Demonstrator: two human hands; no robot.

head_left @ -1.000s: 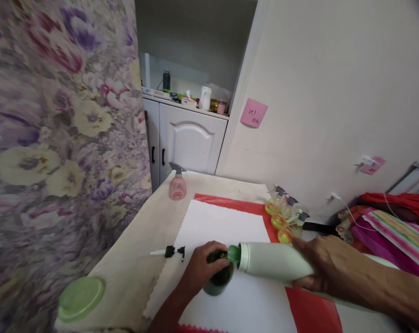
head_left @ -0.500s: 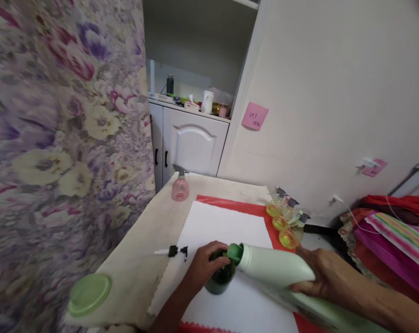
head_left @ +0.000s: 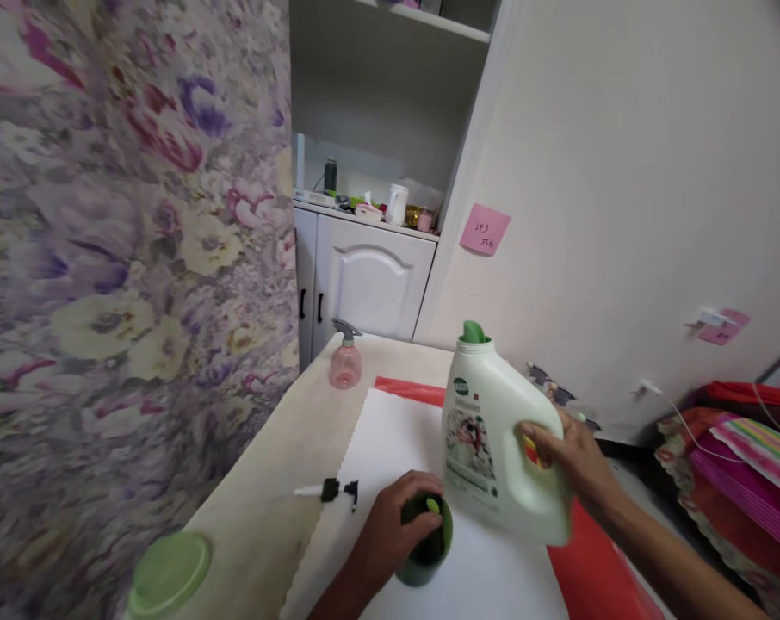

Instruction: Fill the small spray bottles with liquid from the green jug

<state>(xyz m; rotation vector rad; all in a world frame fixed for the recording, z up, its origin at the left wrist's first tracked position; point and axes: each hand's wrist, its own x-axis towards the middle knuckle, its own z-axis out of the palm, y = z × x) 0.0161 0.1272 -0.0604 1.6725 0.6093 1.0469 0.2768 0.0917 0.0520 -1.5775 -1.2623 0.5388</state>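
Note:
My right hand (head_left: 567, 452) grips a large pale-green detergent jug (head_left: 493, 430) by its side. The jug is held nearly upright just above the table, its green spout uncapped at the top. My left hand (head_left: 393, 538) is wrapped round a small dark-green bottle (head_left: 429, 551) that stands on a white cloth (head_left: 396, 430), just left of the jug's base. A black-and-white spray head (head_left: 331, 491) lies loose on the cloth's left edge.
A green lid (head_left: 169, 573) lies at the table's near left corner. A pink spray bottle (head_left: 345, 362) stands at the far edge. Small yellow spray bottles (head_left: 548, 394) are partly hidden behind the jug. A red sheet (head_left: 590, 573) underlies the cloth. Flowered curtain at left.
The jug was tipped on its side with its spout at the small bottle's mouth; my right hand has since raised it upright. My left hand has stayed on the small bottle.

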